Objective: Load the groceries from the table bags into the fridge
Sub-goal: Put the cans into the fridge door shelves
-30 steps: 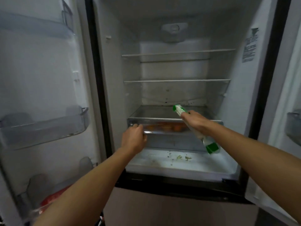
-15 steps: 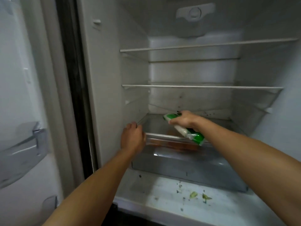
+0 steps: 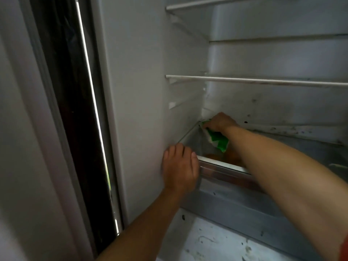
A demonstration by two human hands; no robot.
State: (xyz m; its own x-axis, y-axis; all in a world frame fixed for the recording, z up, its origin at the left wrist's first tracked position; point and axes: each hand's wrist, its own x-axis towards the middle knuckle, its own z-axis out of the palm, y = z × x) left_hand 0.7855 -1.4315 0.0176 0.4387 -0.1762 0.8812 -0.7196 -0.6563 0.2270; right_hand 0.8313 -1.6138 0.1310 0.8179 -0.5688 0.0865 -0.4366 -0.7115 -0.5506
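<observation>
**Green packet held over the open drawer**

Out at nine o'clock, the dark door seal runs top to bottom, with a thin bright line down its edge. Beside it the fridge shows its pale inner wall.

Down towards six o'clock, the left hand has hold of the crisper drawer. Its fingers are curled over the front rim at the left corner, and the thumb lies along the rim. The drawer's top is open to view.

Just past centre, towards three o'clock, the right hand reaches deep inside, fingers wrapped round the top end of the green-and-white packet. The packet hangs tilted at the drawer's back-left corner, green end pointing down into the drawer. It sits just above some orange produce (too blurred to name), and I cannot tell whether the two touch.

Up between twelve and two o'clock, the lower shelf and the upper shelf cross the cabinet. At five o'clock, the fridge floor under the drawer carries dark specks. A scrap of red sleeve shows at the far right edge.
</observation>
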